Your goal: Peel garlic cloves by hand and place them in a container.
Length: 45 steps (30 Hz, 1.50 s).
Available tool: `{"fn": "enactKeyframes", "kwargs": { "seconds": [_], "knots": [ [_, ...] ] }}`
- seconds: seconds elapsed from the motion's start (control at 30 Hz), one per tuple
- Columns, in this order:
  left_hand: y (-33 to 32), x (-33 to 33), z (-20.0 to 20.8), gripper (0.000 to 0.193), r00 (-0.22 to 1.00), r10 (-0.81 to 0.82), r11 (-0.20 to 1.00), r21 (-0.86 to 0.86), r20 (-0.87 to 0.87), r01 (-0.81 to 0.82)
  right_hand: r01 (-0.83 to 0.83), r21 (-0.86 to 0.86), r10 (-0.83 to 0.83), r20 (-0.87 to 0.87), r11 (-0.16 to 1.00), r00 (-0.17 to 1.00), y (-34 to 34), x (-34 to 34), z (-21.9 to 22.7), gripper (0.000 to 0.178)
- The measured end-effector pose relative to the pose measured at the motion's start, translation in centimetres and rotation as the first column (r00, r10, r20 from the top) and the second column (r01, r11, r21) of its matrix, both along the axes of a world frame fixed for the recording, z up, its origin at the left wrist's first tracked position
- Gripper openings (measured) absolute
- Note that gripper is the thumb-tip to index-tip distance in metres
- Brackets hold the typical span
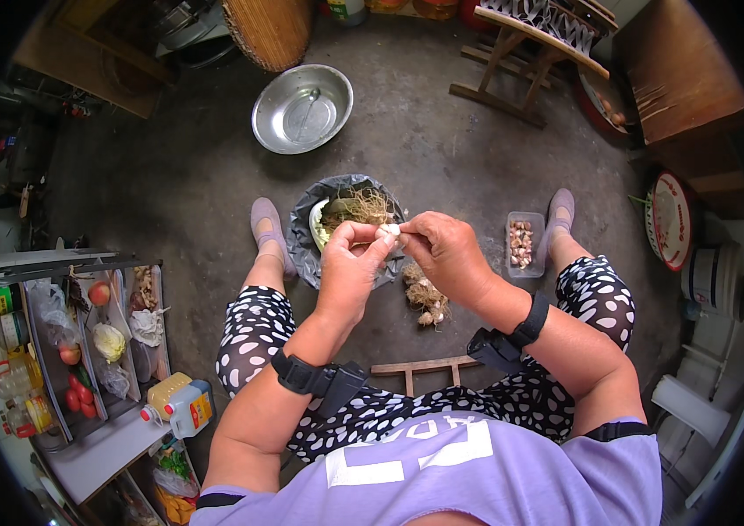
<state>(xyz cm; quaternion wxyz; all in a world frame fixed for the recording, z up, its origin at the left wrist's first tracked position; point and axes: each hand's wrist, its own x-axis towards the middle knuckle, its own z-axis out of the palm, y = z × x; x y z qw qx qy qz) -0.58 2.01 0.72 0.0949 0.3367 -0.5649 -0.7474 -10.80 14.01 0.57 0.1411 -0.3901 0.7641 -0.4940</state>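
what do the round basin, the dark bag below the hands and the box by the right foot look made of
Basin: metal, perhaps steel, with silvery reflections. Bag: probably thin plastic, slightly glossy, judging by its creases. Box: likely clear plastic, since its walls look see-through.

"Here's the left hand (350, 263), just left of the garlic clove (389, 230), thumb and forefinger pinched on it!"
"And the right hand (444, 254) pinches from the clove's right, knuckles up!"
"Forearms?"
"Left forearm (260, 412) slants in from its near left, right forearm (569, 342) from its near right, both elbows bent, the fingertips almost meeting at the clove!"
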Motion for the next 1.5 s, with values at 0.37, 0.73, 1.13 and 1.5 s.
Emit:
{"fn": "enactKeyframes", "kwargs": {
  "seconds": [0.37,0.73,1.13,1.5],
  "knots": [
    [-0.2,0.0,0.2,0.015,1.000,0.015,0.994,0.104,-0.005,-0.014,0.007,-0.041,-0.004,0.084,0.999,0.996,-0.2,-0.2,0.3,0.007],
    [0.2,0.1,0.2,0.015,1.000,0.006,0.996,-0.084,0.006,-0.005,-0.028,0.127,0.082,-0.444,0.992,0.892,0.0,0.3,0.0,0.009],
    [-0.5,0.2,0.2,0.017,0.999,0.020,0.968,0.250,-0.025,-0.013,0.073,0.004,-0.069,0.373,0.997,0.925,-0.4,-0.8,-2.2,0.009],
    [-0.6,0.2,-0.2,0.013,0.996,0.076,0.954,0.294,-0.054,-0.057,-0.071,-0.058,0.078,0.135,0.996,0.988,-0.6,0.0,0.3,0.020]
  ]
}}
